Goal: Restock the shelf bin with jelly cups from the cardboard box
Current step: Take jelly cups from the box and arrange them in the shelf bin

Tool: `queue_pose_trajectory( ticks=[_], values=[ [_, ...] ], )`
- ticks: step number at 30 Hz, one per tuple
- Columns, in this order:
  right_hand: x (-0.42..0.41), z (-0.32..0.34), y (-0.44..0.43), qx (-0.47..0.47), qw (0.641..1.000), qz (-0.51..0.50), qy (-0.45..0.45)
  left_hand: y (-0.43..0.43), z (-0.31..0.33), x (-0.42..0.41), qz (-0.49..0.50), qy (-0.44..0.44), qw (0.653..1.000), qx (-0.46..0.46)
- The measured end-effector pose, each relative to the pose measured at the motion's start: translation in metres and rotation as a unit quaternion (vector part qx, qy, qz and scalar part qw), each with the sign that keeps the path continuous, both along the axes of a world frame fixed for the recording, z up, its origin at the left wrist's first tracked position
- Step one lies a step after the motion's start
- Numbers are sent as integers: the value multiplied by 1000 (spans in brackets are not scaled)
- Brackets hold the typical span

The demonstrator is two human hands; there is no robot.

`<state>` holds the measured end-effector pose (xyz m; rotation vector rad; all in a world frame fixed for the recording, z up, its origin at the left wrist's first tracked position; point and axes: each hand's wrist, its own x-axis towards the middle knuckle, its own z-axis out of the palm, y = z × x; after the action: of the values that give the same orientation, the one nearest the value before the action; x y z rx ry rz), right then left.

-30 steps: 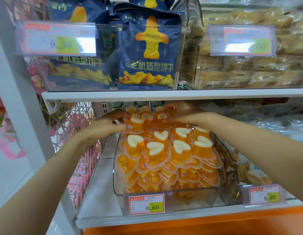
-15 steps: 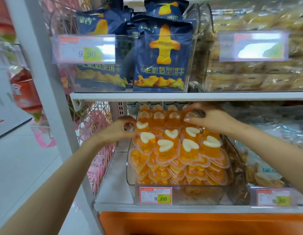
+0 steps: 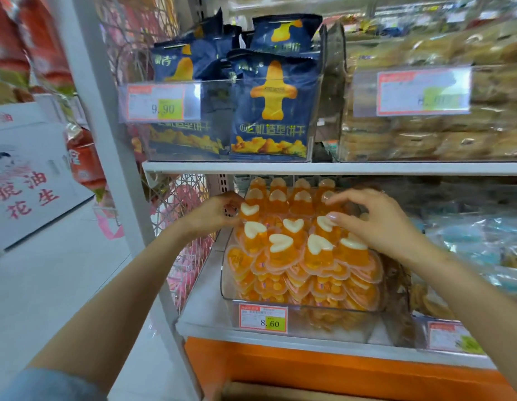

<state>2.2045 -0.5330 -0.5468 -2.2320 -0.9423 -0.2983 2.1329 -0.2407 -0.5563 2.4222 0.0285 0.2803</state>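
The right grip [image 3: 376,224] is released: fingers arched and spread, tips resting on the tops of the jelly cups [image 3: 283,244] at the right of the heap. The left grip [image 3: 217,211] is curled against the heap's left edge and touches a cup there; I cannot tell whether it pinches that cup.

The cups fill the clear shelf bin [image 3: 227,287] and mound above its rim, the upper ones standing narrow end up with white hearts showing. They look light, with thin stiff walls and wide flat flanges that would slide over each other — a heap like this will likely slump forward if nudged. Each is best taken by the body, between thumb and fingers, not by the sealed film, which could dent.

The bin stands on a white shelf [image 3: 201,311] with a price tag [image 3: 263,318] on its front. Dark blue snack bags [image 3: 269,111] sit on the shelf above. A brown edge at the bottom of view may be the cardboard box [image 3: 280,394]. To the left are pale floor and a white carton [image 3: 29,175].
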Motion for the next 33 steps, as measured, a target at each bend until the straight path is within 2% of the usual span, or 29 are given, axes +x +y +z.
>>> queue_pose_trajectory(
  ticks=[7,13,20,23,28,33],
  values=[
    [-4,1,-2,43,999,16,2,-12,-3,2,13,-8,1000,-13],
    [-7,0,-7,38,999,21,-10,-15,-5,4,27,-9,1000,-9],
    [-3,-5,0,13,999,10,-31,-20,10,-19,112,-65,985,-110],
    [-6,-6,9,-30,999,21,-32,-32,9,-39,121,-99,977,-145],
    [-5,8,32,-116,992,55,-15,-50,-3,-59,82,-76,991,-79],
    [-1,19,56,-244,968,53,-5,-54,-10,-58,65,-73,993,-66]
  ],
)
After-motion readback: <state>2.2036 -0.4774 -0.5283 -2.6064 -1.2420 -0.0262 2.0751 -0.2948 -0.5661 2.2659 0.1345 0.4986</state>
